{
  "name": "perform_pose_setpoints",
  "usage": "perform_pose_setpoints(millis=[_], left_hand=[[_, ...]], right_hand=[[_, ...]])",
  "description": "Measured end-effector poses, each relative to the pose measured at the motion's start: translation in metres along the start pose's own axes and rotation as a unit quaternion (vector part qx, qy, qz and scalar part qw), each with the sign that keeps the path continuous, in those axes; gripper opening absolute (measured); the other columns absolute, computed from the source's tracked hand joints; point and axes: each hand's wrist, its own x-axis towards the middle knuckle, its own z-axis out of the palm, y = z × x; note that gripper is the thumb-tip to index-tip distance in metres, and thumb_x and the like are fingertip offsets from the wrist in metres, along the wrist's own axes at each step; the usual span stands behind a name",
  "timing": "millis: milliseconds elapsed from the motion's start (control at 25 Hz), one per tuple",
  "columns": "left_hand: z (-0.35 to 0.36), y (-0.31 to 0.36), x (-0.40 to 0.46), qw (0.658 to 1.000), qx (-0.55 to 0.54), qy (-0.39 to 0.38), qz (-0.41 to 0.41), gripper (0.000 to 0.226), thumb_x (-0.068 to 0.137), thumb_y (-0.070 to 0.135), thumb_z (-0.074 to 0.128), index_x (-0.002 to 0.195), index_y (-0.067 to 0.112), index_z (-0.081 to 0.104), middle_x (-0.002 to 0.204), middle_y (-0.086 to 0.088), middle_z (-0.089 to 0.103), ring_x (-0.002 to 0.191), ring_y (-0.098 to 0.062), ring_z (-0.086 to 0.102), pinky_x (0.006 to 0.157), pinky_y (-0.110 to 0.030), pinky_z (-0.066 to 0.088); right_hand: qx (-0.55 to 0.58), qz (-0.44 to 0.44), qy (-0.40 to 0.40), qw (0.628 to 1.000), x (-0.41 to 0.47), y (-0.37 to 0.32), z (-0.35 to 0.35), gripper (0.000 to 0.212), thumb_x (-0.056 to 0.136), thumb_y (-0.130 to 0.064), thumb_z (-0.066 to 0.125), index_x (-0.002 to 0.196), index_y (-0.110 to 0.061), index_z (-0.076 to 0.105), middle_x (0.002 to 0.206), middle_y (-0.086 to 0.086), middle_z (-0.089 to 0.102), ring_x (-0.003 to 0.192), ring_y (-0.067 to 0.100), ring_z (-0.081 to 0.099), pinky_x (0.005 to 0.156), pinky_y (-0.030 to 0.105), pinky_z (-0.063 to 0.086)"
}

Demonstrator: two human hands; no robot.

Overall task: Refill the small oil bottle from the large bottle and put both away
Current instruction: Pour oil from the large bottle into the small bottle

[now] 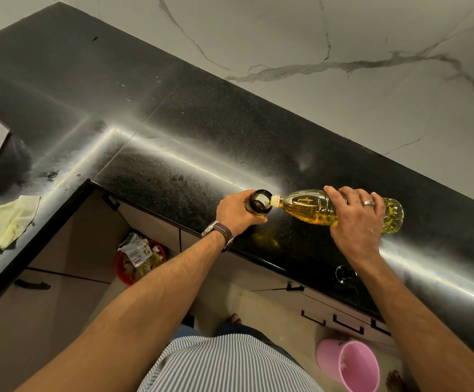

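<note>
Pouring oil from the large bottle into the small one, at the worktop's front edge.

Nearest you, your left hand [238, 210] wraps around the small bottle [258, 203], which stands upright on the black worktop [202, 123] close to its front edge, mouth open. Just beyond, your right hand [357, 219] grips the large bottle [309, 207] from above, tipped almost flat, its neck meeting the small bottle's rim. The risk, as I judge it: tilt any steeper and oil surges past the narrow mouth onto the worktop, or the small bottle overfills unseen. A yellowish patch beside your left wrist may be spilled oil or only a reflection; I cannot tell which.
</note>
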Motion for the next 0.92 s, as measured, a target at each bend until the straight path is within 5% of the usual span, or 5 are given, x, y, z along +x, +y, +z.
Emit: perform_pose_setpoints(millis=[920], left_hand=[[0.0007, -0.0003, 0.0002, 1.0, -0.004, 0.001, 0.0, 0.067, 0.067, 0.041, 0.096, 0.128, 0.027, 0.071, 0.117, 0.005, 0.078, 0.112, -0.016, 0.069, 0.104, -0.04, 0.054]], right_hand=[[-0.008, -0.003, -0.004, 1.0, 0.001, -0.0009, -0.0033, 0.08, 0.077, -0.005, 0.086, 0.149, -0.025, 0.056, 0.138, 0.013, 0.065, 0.13, 0.039, 0.057, 0.118, 0.059, 0.032]])
